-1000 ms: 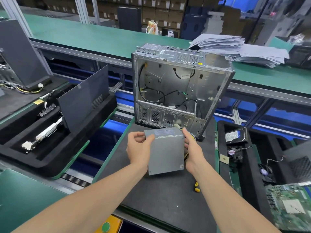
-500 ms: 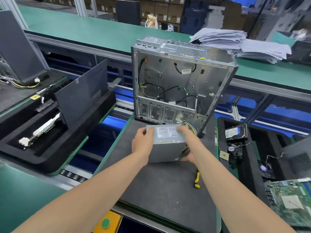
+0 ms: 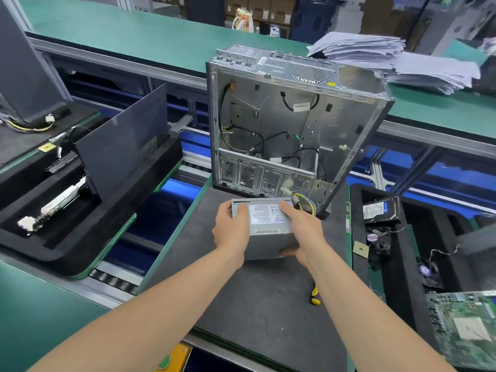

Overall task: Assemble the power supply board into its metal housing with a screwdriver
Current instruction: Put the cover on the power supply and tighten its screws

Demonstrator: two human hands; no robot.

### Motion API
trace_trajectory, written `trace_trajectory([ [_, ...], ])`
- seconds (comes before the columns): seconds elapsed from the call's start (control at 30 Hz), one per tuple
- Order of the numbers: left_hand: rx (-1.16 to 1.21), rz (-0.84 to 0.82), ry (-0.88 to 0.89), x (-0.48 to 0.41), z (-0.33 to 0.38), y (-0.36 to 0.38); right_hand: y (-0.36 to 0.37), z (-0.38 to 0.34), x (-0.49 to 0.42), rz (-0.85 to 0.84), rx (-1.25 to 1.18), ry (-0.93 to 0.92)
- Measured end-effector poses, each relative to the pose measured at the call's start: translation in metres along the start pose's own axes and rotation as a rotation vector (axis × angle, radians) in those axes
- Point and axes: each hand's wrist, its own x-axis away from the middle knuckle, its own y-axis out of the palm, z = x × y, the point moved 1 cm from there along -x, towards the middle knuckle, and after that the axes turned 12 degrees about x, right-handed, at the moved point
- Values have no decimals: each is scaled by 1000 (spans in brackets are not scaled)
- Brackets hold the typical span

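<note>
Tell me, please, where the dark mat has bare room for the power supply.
Bare mat lies nearer than the power supply, between it and the near edge, left of the screwdriver. A bare strip also runs left of the left hand to the green edge. Crowded: the far end, with the housing and loose wires.

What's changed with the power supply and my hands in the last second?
The grey metal power supply box tipped label-face up and moved forward to the foot of the open silver computer case. The left hand and right hand kept hold; the right fingers now lie across the label. The case and yellow-handled screwdriver stayed put.
</note>
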Motion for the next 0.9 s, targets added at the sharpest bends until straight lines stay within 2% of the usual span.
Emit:
trace_trajectory([
  [0.23, 19, -21, -4, -1, 1, 0, -1, 1, -7, -33, -6, -35],
  [0.43, -33, 11, 42, -7, 1, 0, 5, 6, -14, 78, -9, -97],
  [0.67, -183, 70, 143, -7, 0, -2, 6, 12, -11, 112, -13, -109],
  [0.8, -436, 18, 340, -11, 4, -1, 3, 9, -6, 65, -5, -80],
  [0.83, -566, -19, 459, -13, 8, -1, 2, 8, -6, 56, 0, -72],
  [0.9, -890, -163, 838, -14, 20, 1, 0, 7, -6, 37, 6, -63],
])
